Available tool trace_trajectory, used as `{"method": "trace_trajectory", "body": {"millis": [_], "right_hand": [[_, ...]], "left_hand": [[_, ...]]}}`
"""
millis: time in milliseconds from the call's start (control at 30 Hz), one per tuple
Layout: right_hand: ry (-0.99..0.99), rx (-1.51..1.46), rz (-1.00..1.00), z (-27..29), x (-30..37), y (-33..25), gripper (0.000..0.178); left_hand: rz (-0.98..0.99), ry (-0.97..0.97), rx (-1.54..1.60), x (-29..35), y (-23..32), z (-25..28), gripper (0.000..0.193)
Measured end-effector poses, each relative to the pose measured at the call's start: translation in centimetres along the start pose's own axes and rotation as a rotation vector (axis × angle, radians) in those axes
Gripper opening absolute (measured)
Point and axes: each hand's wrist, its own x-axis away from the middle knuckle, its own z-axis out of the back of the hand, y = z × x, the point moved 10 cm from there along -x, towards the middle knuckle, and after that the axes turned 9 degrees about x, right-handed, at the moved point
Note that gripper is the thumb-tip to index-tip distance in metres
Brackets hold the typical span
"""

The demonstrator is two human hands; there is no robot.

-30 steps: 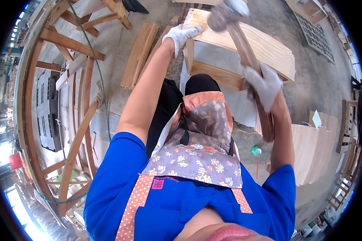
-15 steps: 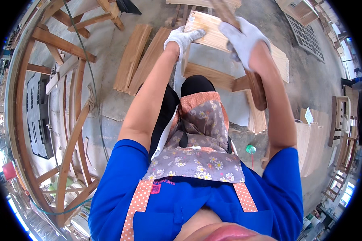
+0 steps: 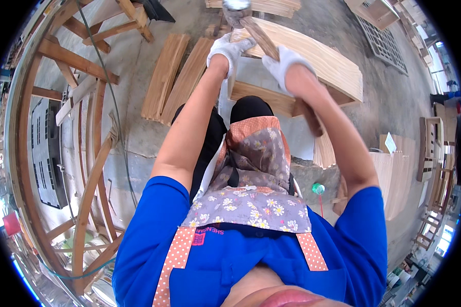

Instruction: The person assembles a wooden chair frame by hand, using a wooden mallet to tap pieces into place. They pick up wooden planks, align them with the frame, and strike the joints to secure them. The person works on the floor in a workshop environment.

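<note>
Before my knees stands a pale wooden box frame (image 3: pixel 312 53) with open sides. My left hand (image 3: pixel 230 50), in a white glove, grips its left end, thumb laid along the upper board. My right hand (image 3: pixel 287 69), also gloved, is closed round the long brown handle of a hammer (image 3: pixel 261 37). The hammer's head is raised over the frame's far left corner, just beyond my left hand. The handle's lower end passes under my right forearm. I cannot make out whether the hammer touches the frame.
Loose wooden boards (image 3: pixel 165 77) lie on the concrete floor to the left. Farther left stands a large timber rack (image 3: pixel 79 61) with a hose hanging across it. Stacked panels (image 3: pixel 394 174) are at the right, near a green bottle (image 3: pixel 318 188). A grey grid pallet (image 3: pixel 381 45) lies far right.
My right hand has moved left and nearer with the hammer, whose head has come into view above the frame's left corner. My left hand keeps its hold on the frame.
</note>
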Motion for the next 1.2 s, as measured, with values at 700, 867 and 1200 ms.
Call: {"method": "trace_trajectory", "body": {"millis": [700, 867, 1200], "right_hand": [[-0.174, -0.266, -0.112, 0.1, -2.0, 1.9, 0.044], [-0.107, -0.663, -0.236, 5.4, -1.2, 0.7, 0.041], [-0.235, -0.941, -0.258, 0.9, -1.8, 0.8, 0.036]], "left_hand": [[-0.070, 0.014, 0.024, 0.5, 1.3, -0.1, 0.067], [-0.071, 0.053, -0.005, 0.6, 1.1, 0.6, 0.064], [-0.090, 0.025, 0.005, -0.1, 0.5, 0.5, 0.065]]}}
